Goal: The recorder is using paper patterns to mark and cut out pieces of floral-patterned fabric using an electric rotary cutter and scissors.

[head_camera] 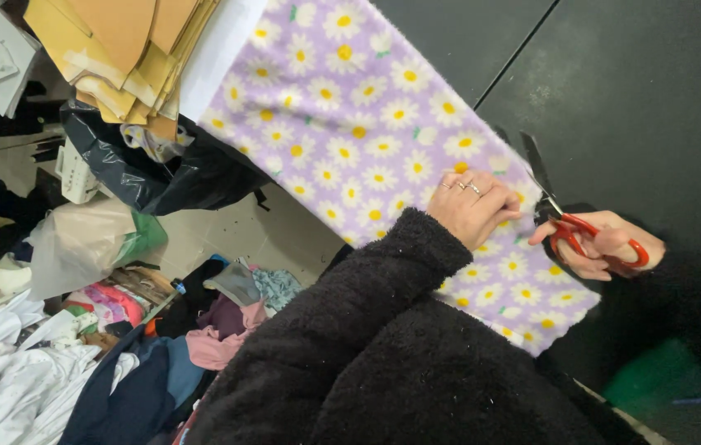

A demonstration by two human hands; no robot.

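A long strip of lilac fabric [350, 107] printed with white daisies lies across a dark table [639, 91]. My left hand [474, 206], with rings on its fingers, presses down on the fabric near its right edge. My right hand [602, 245] grips red-handled scissors [569, 222]. Their dark blades point up along the fabric's right edge, close beside my left hand. Both my arms are in fuzzy black sleeves.
A stack of tan cardboard pattern pieces [128, 49] sits at the top left above a black plastic bag [161, 169]. Heaps of clothes and fabric scraps [103, 346] cover the tiled floor at the left. A green patch [655, 379] shows at the lower right.
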